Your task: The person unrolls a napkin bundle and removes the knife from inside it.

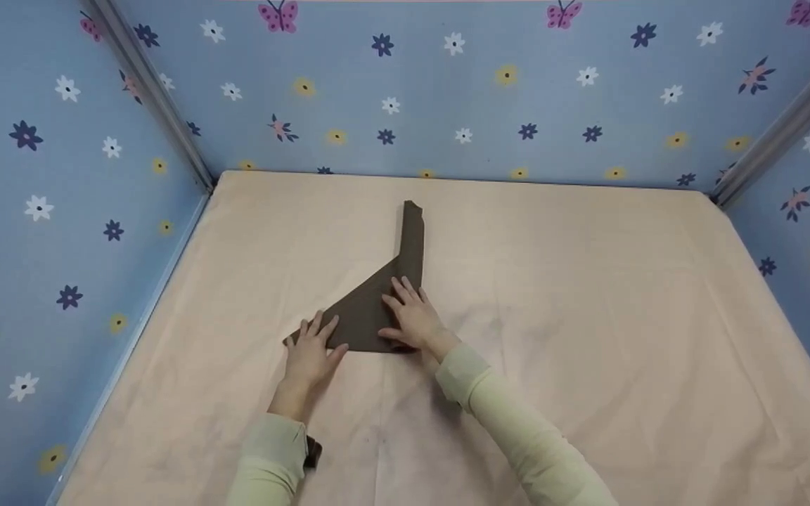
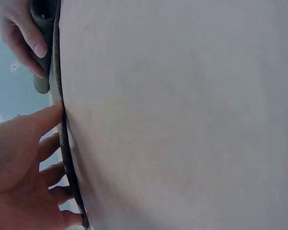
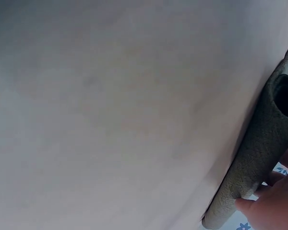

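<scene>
A dark brown cloth lies on the table, its right side rolled into a tube that points away from me. The unrolled part spreads left as a flat triangle. My left hand rests with spread fingers on the left corner, its thumb at the near edge in the left wrist view. My right hand lies over the near half of the roll, fingers extended along its left side. In the right wrist view, the hollow end of the roll shows, with the right hand against its far side.
A pale peach cover with faint creases is spread over the table. Blue flowered panels stand along the back and both sides, joined by grey posts. A dark object is at the left sleeve.
</scene>
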`<state>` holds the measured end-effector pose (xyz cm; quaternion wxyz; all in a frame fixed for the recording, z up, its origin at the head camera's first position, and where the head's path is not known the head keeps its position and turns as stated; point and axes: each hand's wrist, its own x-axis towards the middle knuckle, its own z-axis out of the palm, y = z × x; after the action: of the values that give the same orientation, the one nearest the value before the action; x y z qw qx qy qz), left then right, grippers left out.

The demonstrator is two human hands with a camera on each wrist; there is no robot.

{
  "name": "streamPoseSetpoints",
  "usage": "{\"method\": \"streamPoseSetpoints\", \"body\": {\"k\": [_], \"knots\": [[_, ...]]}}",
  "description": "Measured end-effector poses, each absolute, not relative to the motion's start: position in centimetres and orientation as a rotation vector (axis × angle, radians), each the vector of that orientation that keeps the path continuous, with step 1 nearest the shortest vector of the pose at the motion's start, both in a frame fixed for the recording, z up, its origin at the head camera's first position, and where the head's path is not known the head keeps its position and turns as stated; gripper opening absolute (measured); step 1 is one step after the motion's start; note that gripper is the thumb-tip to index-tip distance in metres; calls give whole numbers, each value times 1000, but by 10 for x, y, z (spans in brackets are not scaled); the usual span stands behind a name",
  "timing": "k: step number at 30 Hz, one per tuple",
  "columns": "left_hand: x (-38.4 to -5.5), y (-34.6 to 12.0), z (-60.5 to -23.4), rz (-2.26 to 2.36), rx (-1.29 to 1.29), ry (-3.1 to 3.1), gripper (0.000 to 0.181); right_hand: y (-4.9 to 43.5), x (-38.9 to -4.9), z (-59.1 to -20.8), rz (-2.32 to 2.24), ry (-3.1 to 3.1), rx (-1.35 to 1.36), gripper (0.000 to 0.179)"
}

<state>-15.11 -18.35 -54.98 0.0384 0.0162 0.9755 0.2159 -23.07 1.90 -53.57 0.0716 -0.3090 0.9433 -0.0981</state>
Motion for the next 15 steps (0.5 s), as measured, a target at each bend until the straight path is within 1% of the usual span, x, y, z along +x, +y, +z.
{"method": "streamPoseSetpoints", "body": {"k": [15], "knots": [[-151, -182, -546, 693, 24, 2959, 58, 29, -231, -534, -302, 2819, -924, 69]]}}
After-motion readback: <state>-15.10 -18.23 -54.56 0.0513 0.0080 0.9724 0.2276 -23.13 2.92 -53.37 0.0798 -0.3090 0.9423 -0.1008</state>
